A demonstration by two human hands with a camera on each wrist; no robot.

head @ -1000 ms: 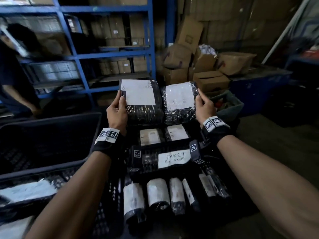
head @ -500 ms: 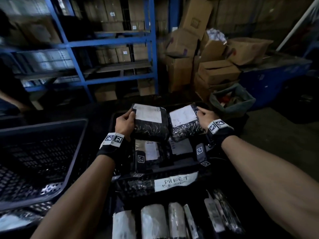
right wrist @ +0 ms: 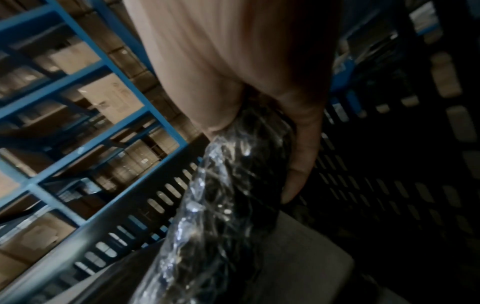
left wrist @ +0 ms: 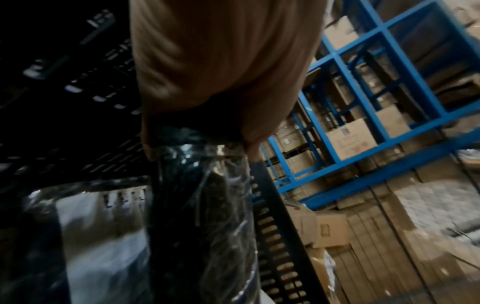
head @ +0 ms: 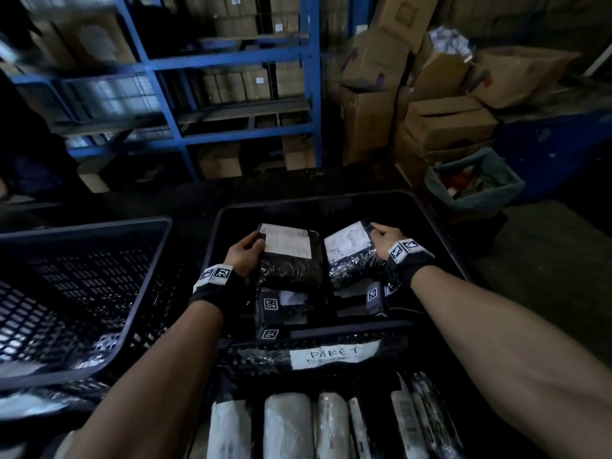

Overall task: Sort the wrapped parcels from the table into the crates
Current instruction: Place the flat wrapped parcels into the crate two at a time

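Left hand [head: 244,256] is gripping a black wrapped parcel [head: 291,260], fingers clamped on its edge; right hand [head: 384,238] is pinching a shinier parcel [head: 347,256], both inside the labelled crate [head: 437,226].

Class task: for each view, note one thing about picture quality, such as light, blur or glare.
Head view: dim, rack bowed by the wide lens. Left wrist view: motion-blurred, glare on the left parcel. Right wrist view: blurred, highlights on the right parcel.

Glossy crinkled plastic film wraps the parcels [head: 291,260], matt paper labels; perforated plastic crate [head: 440,233].
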